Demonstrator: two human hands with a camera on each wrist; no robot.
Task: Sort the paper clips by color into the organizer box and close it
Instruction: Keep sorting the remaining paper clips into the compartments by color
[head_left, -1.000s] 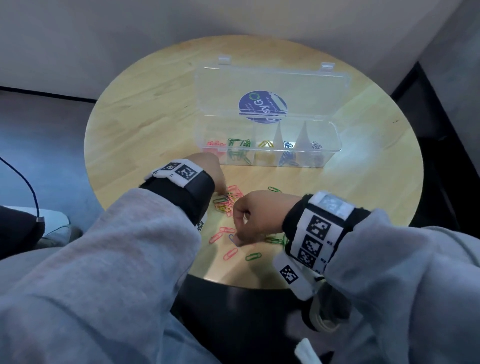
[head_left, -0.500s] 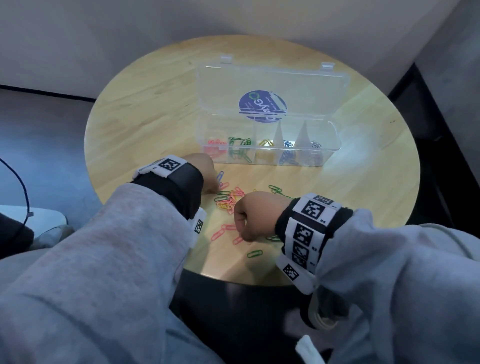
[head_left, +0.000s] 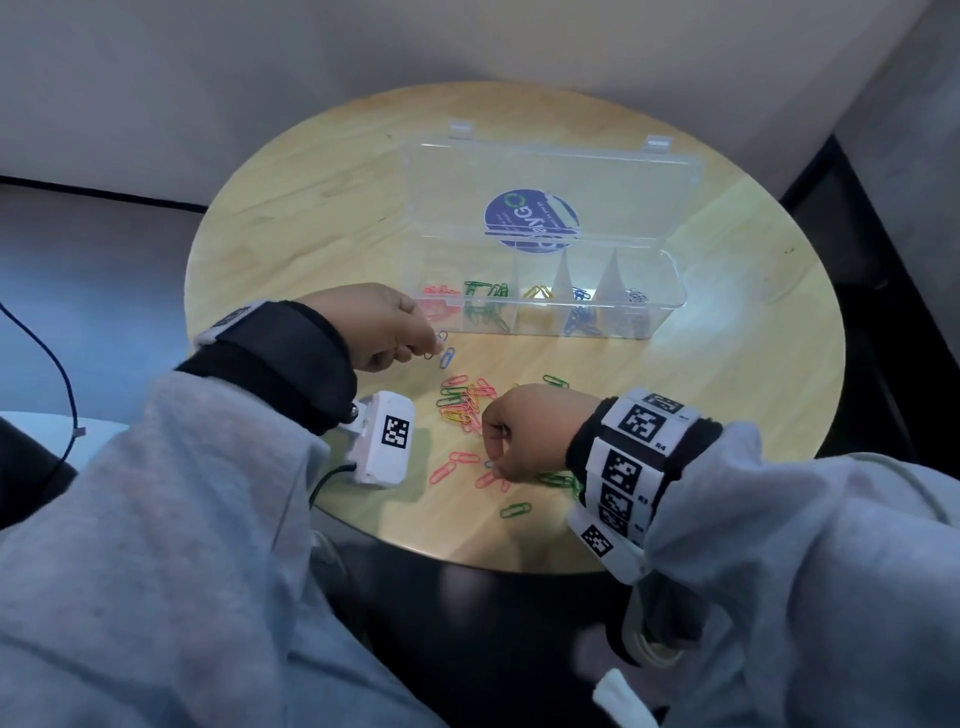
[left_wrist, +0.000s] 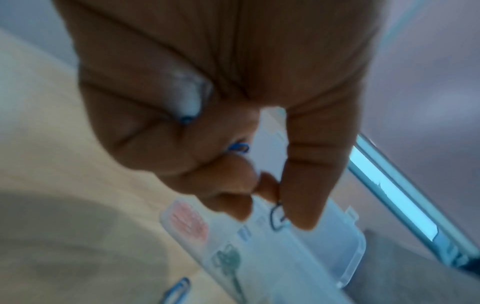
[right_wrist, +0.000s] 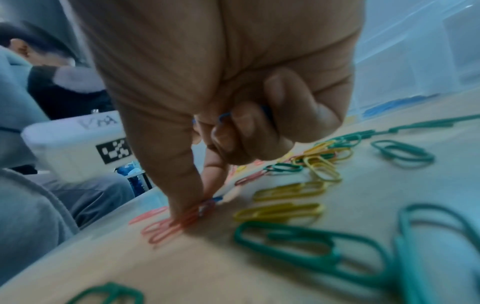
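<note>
The clear organizer box (head_left: 670, 306) stands open at the back of the table, its lid (head_left: 623, 176) tipped back. Its compartments hold pink, green, yellow, blue and dark clips. My left hand (head_left: 434, 345) hovers just in front of the pink compartment and pinches a thin dark-blue clip (left_wrist: 276, 218), with more blue clips (left_wrist: 237, 147) tucked under its curled fingers. One blue clip (head_left: 447, 357) lies right below it. My right hand (head_left: 493, 467) is curled round blue clips (right_wrist: 223, 117), its thumb and forefinger pressed down on a blue clip (right_wrist: 217, 199) among pink ones (right_wrist: 166, 228).
A mixed pile of pink, yellow and green clips (head_left: 467, 402) lies between my hands. Loose green clips (head_left: 515, 510) and pink clips (head_left: 447, 470) are scattered near the table's front edge (head_left: 467, 564). The white wrist camera (head_left: 384, 439) hangs under my left wrist.
My left hand has lifted off the pile and moved up toward the box with blue clips. My right hand stays low, fingertips still working at the clips near the front.
</note>
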